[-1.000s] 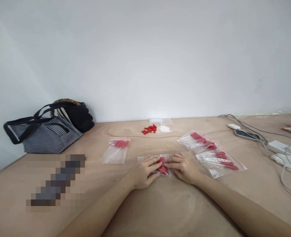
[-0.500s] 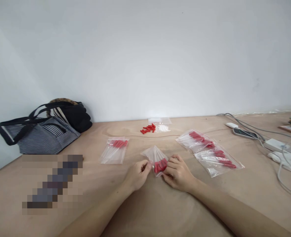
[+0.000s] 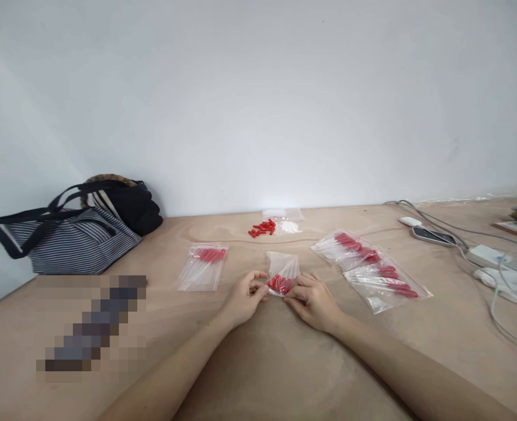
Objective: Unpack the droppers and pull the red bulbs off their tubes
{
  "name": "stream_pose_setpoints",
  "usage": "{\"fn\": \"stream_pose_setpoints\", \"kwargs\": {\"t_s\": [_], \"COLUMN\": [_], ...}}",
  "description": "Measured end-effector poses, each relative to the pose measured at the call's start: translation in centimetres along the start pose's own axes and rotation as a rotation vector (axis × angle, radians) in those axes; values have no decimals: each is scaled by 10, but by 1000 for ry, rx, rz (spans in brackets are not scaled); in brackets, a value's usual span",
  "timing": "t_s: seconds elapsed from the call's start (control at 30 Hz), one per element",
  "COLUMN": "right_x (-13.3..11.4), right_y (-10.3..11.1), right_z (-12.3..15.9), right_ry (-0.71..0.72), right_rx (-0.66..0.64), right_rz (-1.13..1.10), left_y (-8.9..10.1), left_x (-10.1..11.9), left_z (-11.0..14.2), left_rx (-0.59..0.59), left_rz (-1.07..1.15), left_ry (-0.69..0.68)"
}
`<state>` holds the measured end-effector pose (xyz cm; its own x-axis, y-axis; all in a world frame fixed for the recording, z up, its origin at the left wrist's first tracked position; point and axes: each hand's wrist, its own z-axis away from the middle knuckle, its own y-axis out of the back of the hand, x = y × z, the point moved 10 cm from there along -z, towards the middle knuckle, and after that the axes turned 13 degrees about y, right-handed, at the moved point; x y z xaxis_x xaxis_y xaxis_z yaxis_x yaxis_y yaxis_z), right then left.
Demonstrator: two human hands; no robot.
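Between my hands is a small clear zip bag [image 3: 284,263] with several thin clear sticks in it, their red ends [image 3: 279,284] bunched toward me. My left hand [image 3: 247,297] pinches the near left corner between thumb and fingers. On the near right corner, my right hand [image 3: 313,299] grips the bag with curled fingers. A similar filled bag [image 3: 203,269] lies flat to the left. More filled bags [image 3: 385,283] overlap one another on the right.
Loose red pieces [image 3: 263,228] lie in a pile near the wall, beside clear sticks [image 3: 291,227] and another plastic bag [image 3: 280,214]. A striped bag [image 3: 83,242] stands at left. Cables, a black device [image 3: 433,235] and a white adapter [image 3: 488,256] lie at right.
The held bag's near edge has lifted and drawn in, and its red ends look more bunched. My left hand has shifted slightly up, with its fingers less curled.
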<state>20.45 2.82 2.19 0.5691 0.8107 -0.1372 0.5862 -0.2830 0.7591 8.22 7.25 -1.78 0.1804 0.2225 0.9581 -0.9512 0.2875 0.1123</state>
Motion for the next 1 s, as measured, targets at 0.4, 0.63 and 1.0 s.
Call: {"fn": "stream_pose_setpoints", "kwargs": {"t_s": [0.4, 0.63, 1.0], "right_x": [-19, -10, -5], "right_y": [3, 6, 0], "right_z": [-7, -3, -7], "right_ry": [65, -43, -111], "right_rx": [82, 104, 25], "right_rz": [22, 43, 6], "left_y": [-12, -8, -7], "left_x": [-20, -17, -13], "left_z": [4, 1, 1], "left_rx": [122, 145, 176], "left_rz": [368, 321, 143], "left_ry": [230, 146, 35]}}
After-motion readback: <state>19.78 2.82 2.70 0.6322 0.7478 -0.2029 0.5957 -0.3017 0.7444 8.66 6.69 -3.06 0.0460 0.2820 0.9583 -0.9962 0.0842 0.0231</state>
